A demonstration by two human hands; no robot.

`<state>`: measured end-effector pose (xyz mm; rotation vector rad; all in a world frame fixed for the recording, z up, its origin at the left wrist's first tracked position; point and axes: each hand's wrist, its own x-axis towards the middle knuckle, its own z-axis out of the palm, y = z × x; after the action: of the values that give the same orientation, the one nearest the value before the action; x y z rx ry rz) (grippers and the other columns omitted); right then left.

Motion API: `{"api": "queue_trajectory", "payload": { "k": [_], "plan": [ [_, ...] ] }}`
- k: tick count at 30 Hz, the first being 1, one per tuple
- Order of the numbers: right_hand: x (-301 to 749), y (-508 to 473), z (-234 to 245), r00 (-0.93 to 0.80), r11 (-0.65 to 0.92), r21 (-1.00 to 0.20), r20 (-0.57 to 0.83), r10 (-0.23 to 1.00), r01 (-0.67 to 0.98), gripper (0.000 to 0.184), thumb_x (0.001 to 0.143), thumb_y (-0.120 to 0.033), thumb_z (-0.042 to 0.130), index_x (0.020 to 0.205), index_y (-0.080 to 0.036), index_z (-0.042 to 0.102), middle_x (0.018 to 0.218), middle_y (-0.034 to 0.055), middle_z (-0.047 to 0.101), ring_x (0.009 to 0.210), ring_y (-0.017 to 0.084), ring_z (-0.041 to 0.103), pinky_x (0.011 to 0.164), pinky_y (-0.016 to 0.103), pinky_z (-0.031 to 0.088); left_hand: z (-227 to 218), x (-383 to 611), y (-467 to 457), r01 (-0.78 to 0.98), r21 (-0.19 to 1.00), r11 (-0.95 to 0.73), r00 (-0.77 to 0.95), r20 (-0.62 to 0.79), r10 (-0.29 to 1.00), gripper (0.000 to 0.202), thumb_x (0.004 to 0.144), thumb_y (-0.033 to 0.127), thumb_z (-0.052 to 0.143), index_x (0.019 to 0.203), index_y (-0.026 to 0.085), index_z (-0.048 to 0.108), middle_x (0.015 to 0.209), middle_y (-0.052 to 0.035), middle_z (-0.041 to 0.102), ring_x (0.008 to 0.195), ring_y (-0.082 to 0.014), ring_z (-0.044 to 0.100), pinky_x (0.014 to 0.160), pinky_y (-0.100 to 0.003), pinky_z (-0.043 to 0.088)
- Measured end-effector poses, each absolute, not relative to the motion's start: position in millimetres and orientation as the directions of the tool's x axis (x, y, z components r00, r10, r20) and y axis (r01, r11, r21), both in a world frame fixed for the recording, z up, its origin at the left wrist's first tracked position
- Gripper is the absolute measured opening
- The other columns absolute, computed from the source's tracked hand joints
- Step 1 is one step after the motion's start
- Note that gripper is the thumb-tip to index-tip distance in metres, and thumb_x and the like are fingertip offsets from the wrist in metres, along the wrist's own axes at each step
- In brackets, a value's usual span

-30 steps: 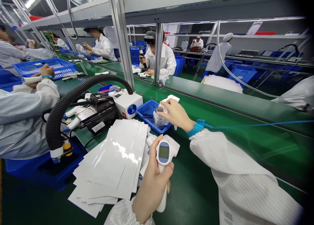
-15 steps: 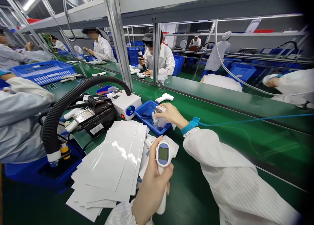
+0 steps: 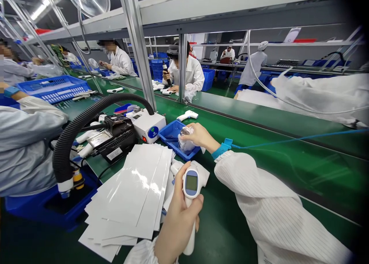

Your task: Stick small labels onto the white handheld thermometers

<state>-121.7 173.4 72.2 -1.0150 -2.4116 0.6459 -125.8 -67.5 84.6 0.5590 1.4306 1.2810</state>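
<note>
left hand (image 3: 177,223) clamped round handle of infrared thermometer (image 3: 191,183), low centre over green counter (image 3: 230,225), long axis near upright, screen facing camera, nozzle aimed away, right hand (image 3: 200,136) closed over small bottle (image 3: 183,144) in blue tray (image 3: 170,130)

White sheets (image 3: 129,195) lie near a black hose (image 3: 75,126).

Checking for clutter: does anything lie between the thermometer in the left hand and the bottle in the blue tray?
Only the blue tray's near wall stands between thermometer and bottle; the right hand holds the bottle.
</note>
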Motion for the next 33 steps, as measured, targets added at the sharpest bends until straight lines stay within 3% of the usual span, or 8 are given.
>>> {"api": "queue_trajectory", "payload": {
  "k": [5, 10, 13, 16, 17, 22, 27, 33],
  "plan": [
    [-107, 163, 81, -0.708, 0.766, -0.442, 0.332, 0.623, 0.467, 0.025, 0.095, -0.026, 0.056, 0.115, -0.019, 0.068, 0.103, 0.0082, 0.065, 0.096, 0.022, 0.058, 0.081, 0.032, 0.041, 87, -131, -68, -0.303, 0.904, 0.302, -0.295, -0.39, 0.873, 0.073, 0.094, 0.027, 0.052, 0.151, 0.047, 0.011, 0.119, -0.0046, 0.05, 0.051, -0.0034, 0.046, 0.048, -0.021, 0.044],
    [-96, 148, 95, -0.766, 0.857, -0.293, 0.389, 0.512, 0.424, 0.026, 0.097, -0.017, 0.048, 0.104, -0.018, 0.073, 0.097, 0.0112, 0.063, 0.095, 0.026, 0.052, 0.08, 0.038, 0.035, 93, -134, -67, -0.257, 0.93, 0.264, -0.339, -0.342, 0.876, 0.069, 0.094, 0.027, 0.052, 0.149, 0.046, 0.015, 0.123, -0.0049, 0.049, 0.054, -0.0046, 0.047, 0.051, -0.022, 0.045],
    [-79, 124, 112, -0.739, 0.871, -0.33, 0.468, 0.485, 0.362, 0.029, 0.099, -0.016, 0.044, 0.112, -0.018, 0.07, 0.098, 0.01, 0.061, 0.095, 0.024, 0.053, 0.08, 0.037, 0.039, 97, -134, -67, -0.231, 0.946, 0.228, -0.389, -0.305, 0.869, 0.066, 0.093, 0.029, 0.053, 0.148, 0.045, 0.019, 0.121, -0.0044, 0.05, 0.056, -0.0062, 0.049, 0.052, -0.023, 0.047],
    [-49, 89, 123, -0.697, 0.891, -0.426, 0.59, 0.407, 0.16, 0.029, 0.1, -0.016, 0.041, 0.117, -0.019, 0.065, 0.097, 0.0076, 0.059, 0.091, 0.02, 0.056, 0.076, 0.032, 0.044, 100, -133, -65, -0.222, 0.953, 0.208, -0.428, -0.287, 0.857, 0.067, 0.092, 0.028, 0.054, 0.149, 0.042, 0.021, 0.109, -0.0033, 0.054, 0.053, -0.0066, 0.049, 0.05, -0.024, 0.047],
    [-38, 77, 123, -0.714, 0.913, -0.392, 0.608, 0.348, 0.111, 0.029, 0.099, -0.014, 0.041, 0.118, -0.019, 0.064, 0.097, 0.0076, 0.059, 0.089, 0.019, 0.056, 0.074, 0.031, 0.045, 101, -133, -64, -0.22, 0.955, 0.199, -0.435, -0.279, 0.856, 0.068, 0.091, 0.026, 0.054, 0.149, 0.041, 0.021, 0.105, -0.0027, 0.055, 0.05, -0.006, 0.048, 0.049, -0.023, 0.046],
    [-2, 39, 111, -0.814, 0.998, -0.004, 0.579, 0.049, 0.057, 0.033, 0.094, -0.005, 0.045, 0.12, -0.015, 0.061, 0.093, 0.008, 0.066, 0.08, 0.02, 0.053, 0.068, 0.033, 0.04, 101, -127, -59, -0.244, 0.957, 0.158, -0.394, -0.247, 0.885, 0.08, 0.083, 0.016, 0.06, 0.149, 0.04, 0.021, 0.106, -0.0024, 0.056, 0.052, -0.0054, 0.046, 0.048, -0.022, 0.041],
    [10, 43, 108, -0.789, 0.983, 0.129, 0.613, 0.027, 0.134, 0.036, 0.094, -0.003, 0.04, 0.12, -0.015, 0.061, 0.091, 0.0083, 0.069, 0.081, 0.021, 0.055, 0.071, 0.035, 0.04, 101, -116, -61, -0.256, 0.945, 0.205, -0.306, -0.281, 0.91, 0.088, 0.075, 0.007, 0.057, 0.149, 0.037, 0.022, 0.082, 0.0035, 0.053, 0.046, -0.0052, 0.041, 0.045, -0.02, 0.036],
    [21, 31, 104, -0.777, 0.998, -0.007, 0.628, 0.052, 0.061, 0.031, 0.096, -0.006, 0.041, 0.12, -0.013, 0.059, 0.091, 0.0079, 0.068, 0.08, 0.02, 0.053, 0.073, 0.034, 0.04, 103, -107, -62, -0.232, 0.955, 0.187, -0.325, -0.257, 0.91, 0.089, 0.077, 0.012, 0.059, 0.151, 0.034, 0.017, 0.079, 0.0043, 0.051, 0.047, -0.0056, 0.041, 0.045, -0.02, 0.036]
  ]
}}
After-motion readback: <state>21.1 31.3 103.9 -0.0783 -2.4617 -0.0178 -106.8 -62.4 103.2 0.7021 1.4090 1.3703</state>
